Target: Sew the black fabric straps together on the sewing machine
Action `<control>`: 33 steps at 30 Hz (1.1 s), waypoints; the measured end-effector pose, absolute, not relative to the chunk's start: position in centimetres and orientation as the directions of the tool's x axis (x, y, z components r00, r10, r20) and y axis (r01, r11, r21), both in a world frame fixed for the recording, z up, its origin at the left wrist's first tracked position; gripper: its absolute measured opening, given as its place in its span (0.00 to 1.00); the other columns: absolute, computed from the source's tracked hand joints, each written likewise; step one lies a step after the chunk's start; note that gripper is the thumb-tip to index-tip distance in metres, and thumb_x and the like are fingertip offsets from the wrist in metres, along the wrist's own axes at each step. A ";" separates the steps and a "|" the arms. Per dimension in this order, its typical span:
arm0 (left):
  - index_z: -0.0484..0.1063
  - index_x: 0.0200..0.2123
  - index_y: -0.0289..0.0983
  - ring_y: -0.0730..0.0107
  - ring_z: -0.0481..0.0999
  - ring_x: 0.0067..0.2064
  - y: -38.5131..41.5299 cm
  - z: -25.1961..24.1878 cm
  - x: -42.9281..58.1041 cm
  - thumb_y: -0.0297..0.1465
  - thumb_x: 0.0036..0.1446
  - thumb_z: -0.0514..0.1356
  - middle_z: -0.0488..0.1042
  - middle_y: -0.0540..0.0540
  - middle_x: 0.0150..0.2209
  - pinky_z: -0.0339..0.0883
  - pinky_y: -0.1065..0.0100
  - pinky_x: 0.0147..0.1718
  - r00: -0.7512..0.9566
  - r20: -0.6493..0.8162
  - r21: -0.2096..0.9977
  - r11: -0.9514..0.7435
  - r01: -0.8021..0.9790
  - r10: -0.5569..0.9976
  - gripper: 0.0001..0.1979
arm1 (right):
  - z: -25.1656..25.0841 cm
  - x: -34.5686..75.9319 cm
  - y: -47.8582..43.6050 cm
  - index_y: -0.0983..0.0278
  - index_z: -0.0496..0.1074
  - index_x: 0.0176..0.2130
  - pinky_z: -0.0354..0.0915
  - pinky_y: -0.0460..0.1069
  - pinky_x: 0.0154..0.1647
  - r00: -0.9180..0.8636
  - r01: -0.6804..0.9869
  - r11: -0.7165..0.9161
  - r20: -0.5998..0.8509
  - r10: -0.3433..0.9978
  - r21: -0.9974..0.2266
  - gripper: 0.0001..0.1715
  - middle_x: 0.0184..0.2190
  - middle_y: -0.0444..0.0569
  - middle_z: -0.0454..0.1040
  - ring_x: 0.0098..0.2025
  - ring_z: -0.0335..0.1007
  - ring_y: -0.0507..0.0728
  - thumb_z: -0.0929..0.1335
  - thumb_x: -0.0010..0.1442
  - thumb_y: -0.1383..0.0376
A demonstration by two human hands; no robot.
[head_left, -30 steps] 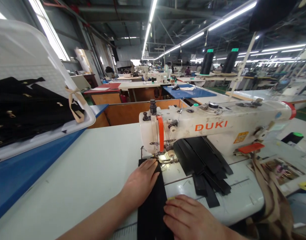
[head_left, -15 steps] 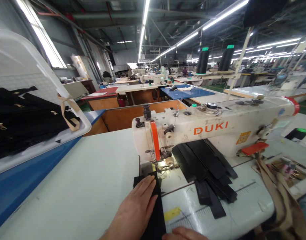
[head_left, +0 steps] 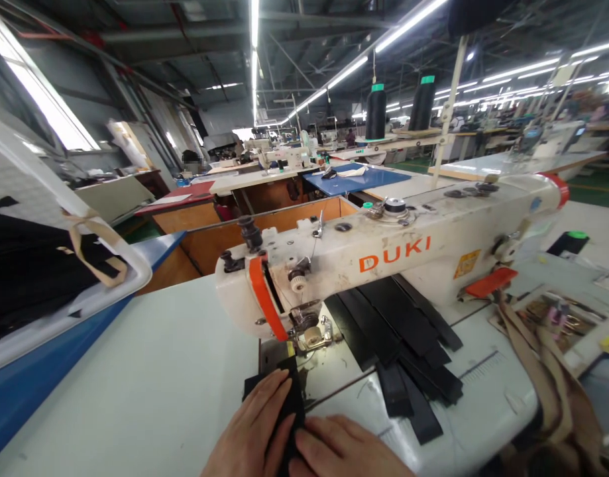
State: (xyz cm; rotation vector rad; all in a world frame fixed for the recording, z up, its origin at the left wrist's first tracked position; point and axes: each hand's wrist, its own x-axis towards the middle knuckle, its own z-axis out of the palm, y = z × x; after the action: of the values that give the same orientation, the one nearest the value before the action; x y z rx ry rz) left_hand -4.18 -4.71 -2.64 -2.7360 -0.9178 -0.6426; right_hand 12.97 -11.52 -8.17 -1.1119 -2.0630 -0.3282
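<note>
A black fabric piece (head_left: 297, 392) lies on the sewing machine's bed, its far end close to the presser foot (head_left: 314, 336). My left hand (head_left: 254, 424) rests flat on it with fingers stretched towards the needle area. At the near right edge of the fabric, my right hand (head_left: 348, 450) has its fingers bent and closed on the strip; its lower part is cut off by the frame. The white sewing machine (head_left: 329, 258) with orange lettering stands just beyond both hands. Under its arm lie several black strips (head_left: 398, 324) in a loose fan.
A white tray (head_left: 135, 278) with black pieces stands at left on a blue surface. At right hang tan straps (head_left: 537, 358) beside a compartment of small tools (head_left: 557, 318). Two black thread cones (head_left: 376, 112) stand behind the machine. Other worktables fill the background.
My right hand has come further into view, up against the fabric beside my left hand. The camera view has shifted, so the machine appears further left. My left hand stays on the fabric.
</note>
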 end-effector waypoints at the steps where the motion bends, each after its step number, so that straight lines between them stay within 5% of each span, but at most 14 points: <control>1: 0.66 0.52 0.39 0.64 0.75 0.50 -4.7 -2.6 -4.2 0.35 0.60 0.52 0.73 0.43 0.52 0.70 0.69 0.47 0.716 0.453 -0.024 -0.795 0.606 0.532 0.18 | -7.9 13.0 -11.3 0.65 0.71 0.40 0.72 0.46 0.33 -0.339 0.794 0.595 0.722 0.603 -0.124 0.12 0.35 0.50 0.78 0.33 0.73 0.55 0.61 0.63 0.64; 6: 0.66 0.52 0.40 0.64 0.75 0.50 -4.6 -2.7 -4.2 0.36 0.60 0.52 0.73 0.44 0.52 0.70 0.68 0.48 0.705 0.449 0.020 -0.795 0.607 0.549 0.18 | -7.6 13.0 -11.5 0.65 0.71 0.39 0.73 0.47 0.32 -0.357 0.783 0.608 0.707 0.611 -0.129 0.09 0.37 0.50 0.77 0.35 0.73 0.57 0.62 0.61 0.67; 11: 0.66 0.53 0.42 0.63 0.74 0.51 -4.7 -2.8 -4.1 0.36 0.60 0.52 0.72 0.45 0.53 0.70 0.67 0.48 0.693 0.432 0.036 -0.779 0.626 0.577 0.19 | -8.4 12.5 -11.8 0.68 0.69 0.45 0.74 0.47 0.32 -0.288 0.793 0.550 0.635 0.717 -0.262 0.14 0.38 0.54 0.77 0.35 0.73 0.57 0.63 0.60 0.65; 19: 0.68 0.52 0.39 0.62 0.74 0.51 -4.9 -2.7 -3.8 0.36 0.60 0.52 0.72 0.44 0.53 0.70 0.65 0.47 0.687 0.418 0.044 -0.769 0.638 0.594 0.18 | -7.7 13.1 -11.9 0.65 0.71 0.41 0.74 0.47 0.34 -0.357 0.770 0.608 0.658 0.663 -0.194 0.10 0.40 0.53 0.76 0.36 0.74 0.57 0.63 0.60 0.68; 25: 0.68 0.53 0.41 0.62 0.73 0.52 -4.9 -2.5 -3.6 0.35 0.60 0.52 0.72 0.45 0.53 0.70 0.65 0.49 0.692 0.394 0.077 -0.771 0.632 0.606 0.19 | -7.9 12.9 -12.1 0.68 0.69 0.47 0.74 0.48 0.33 -0.290 0.779 0.547 0.597 0.748 -0.306 0.16 0.41 0.56 0.76 0.36 0.75 0.58 0.63 0.61 0.65; 33: 0.68 0.52 0.39 0.62 0.73 0.51 -5.2 -2.1 -3.2 0.34 0.60 0.51 0.73 0.44 0.53 0.70 0.64 0.49 0.664 0.383 0.113 -0.746 0.656 0.642 0.18 | -4.8 14.1 -12.0 0.69 0.72 0.43 0.73 0.46 0.35 -0.453 0.760 0.628 0.558 0.695 -0.166 0.12 0.41 0.55 0.75 0.38 0.73 0.57 0.62 0.61 0.69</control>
State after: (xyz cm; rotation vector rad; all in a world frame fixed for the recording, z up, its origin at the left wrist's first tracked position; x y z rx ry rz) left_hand -3.20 -5.24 -2.10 -2.8340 -1.1053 -0.6312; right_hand 14.13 -11.99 -4.81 -1.1346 -2.2565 -0.1432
